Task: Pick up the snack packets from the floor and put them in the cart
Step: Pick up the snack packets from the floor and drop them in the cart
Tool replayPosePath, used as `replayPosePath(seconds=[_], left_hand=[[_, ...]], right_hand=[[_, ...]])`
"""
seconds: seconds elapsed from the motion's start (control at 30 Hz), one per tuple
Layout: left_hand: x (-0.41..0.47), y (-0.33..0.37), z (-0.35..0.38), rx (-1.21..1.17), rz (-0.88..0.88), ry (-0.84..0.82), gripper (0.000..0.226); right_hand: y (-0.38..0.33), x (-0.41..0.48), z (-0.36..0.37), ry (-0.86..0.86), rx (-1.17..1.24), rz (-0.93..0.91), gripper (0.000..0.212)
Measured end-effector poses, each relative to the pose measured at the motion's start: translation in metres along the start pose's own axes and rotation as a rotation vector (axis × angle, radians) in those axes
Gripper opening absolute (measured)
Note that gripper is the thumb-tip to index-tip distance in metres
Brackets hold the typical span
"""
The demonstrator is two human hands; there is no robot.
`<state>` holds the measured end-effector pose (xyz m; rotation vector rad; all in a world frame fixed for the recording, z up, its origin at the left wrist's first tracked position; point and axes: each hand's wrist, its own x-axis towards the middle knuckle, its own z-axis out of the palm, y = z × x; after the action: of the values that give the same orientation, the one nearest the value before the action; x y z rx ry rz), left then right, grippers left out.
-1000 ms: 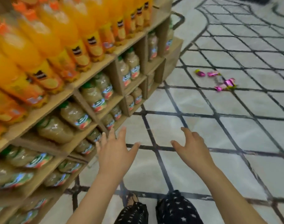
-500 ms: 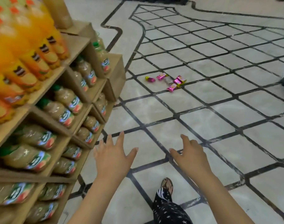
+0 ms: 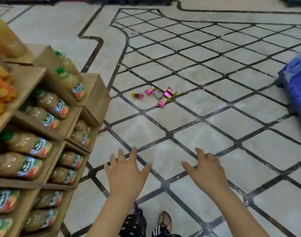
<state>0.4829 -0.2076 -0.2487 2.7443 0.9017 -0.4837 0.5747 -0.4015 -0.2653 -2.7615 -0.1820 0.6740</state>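
Snack packets [image 3: 156, 96] on floor beyond shelf corner [image 3: 101, 100], left hand [image 3: 126, 175] spread, right hand [image 3: 208, 171] loose, both empty

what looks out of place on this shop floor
A handful of pink snack packets lies scattered on the tiled floor, beyond the end of the juice shelf. Loose goods on a walkway look dropped. The left hand and right hand hold nothing.

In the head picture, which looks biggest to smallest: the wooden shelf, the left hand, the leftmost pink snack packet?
1. wooden shelf, largest by far.
2. left hand.
3. snack packet, tiny.
The hand is much nearer the camera, so its real lead over the packet is unsure.
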Motion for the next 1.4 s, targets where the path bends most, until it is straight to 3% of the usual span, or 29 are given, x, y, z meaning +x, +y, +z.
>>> replayPosePath(seconds=[0.57,0.87,1.2,1.4], left_hand=[[0.328,0.072,-0.096,0.024,0.102,-0.047,0.083],[0.472,0.161,-0.12,0.058,0.175,-0.05,0.085],[0.611,0.277,-0.103,0.033,-0.081,-0.076,0.086],[0.654,0.343,-0.074,-0.076,-0.142,-0.109,0.083]], right_hand=[[-0.105,0.295,-0.088,-0.039,0.066,0.122,0.076],[-0.09,0.439,-0.147,-0.087,0.061,0.202,0.073],[-0.064,0.67,-0.23,-0.164,-0.202,-0.017,0.068],[-0.039,0.754,-0.251,-0.239,-0.438,-0.126,0.069]])
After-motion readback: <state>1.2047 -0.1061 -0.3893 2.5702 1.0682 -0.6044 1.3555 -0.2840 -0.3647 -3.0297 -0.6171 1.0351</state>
